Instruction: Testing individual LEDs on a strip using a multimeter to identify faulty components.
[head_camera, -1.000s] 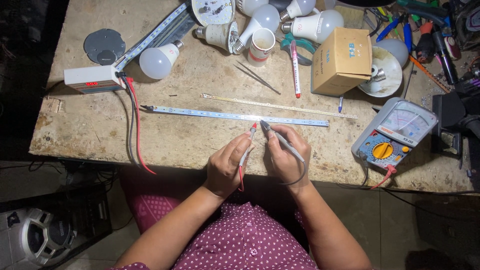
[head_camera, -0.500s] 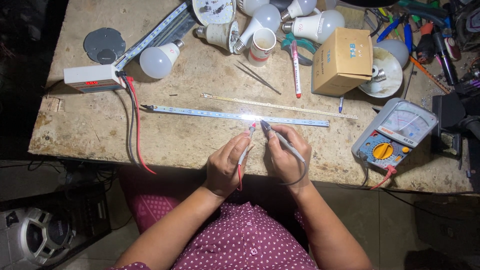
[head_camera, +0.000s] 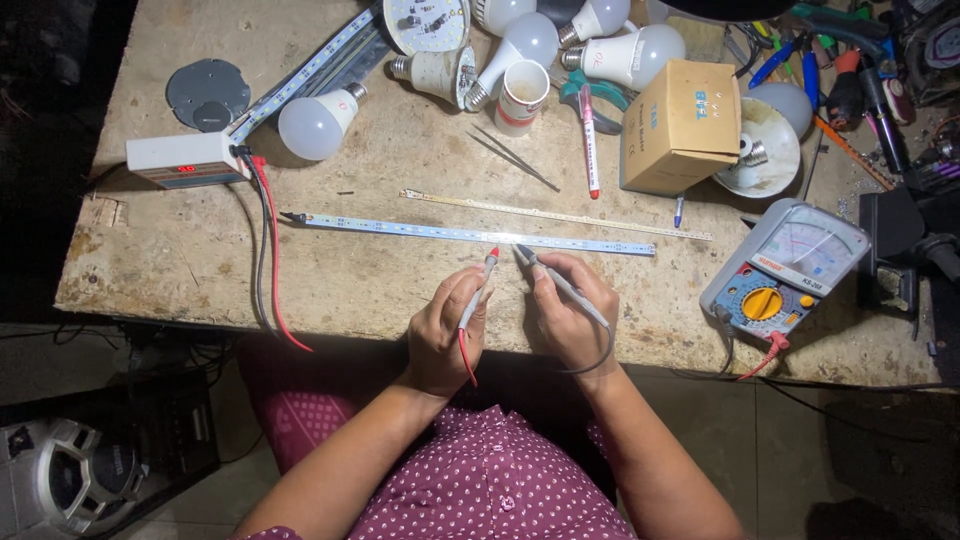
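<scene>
1. left hand (head_camera: 445, 325) pinched shut on red probe (head_camera: 478, 290); tip touching LED strip (head_camera: 470, 234)
2. right hand (head_camera: 568, 310) pinched shut on black probe (head_camera: 560, 282); tip on the strip just beside the red one
3. strip lies flat across counter (head_camera: 180, 260), near front edge
4. analog multimeter (head_camera: 785, 268) right of hands; white power box (head_camera: 185, 160) far left; thinner strip (head_camera: 555, 214) just behind

A long, thin LED strip (head_camera: 470, 234) lies flat across the tabletop. A red-tipped grey probe (head_camera: 481, 283) and a black-tipped grey probe (head_camera: 556, 277) slant with tips at its near edge.
</scene>
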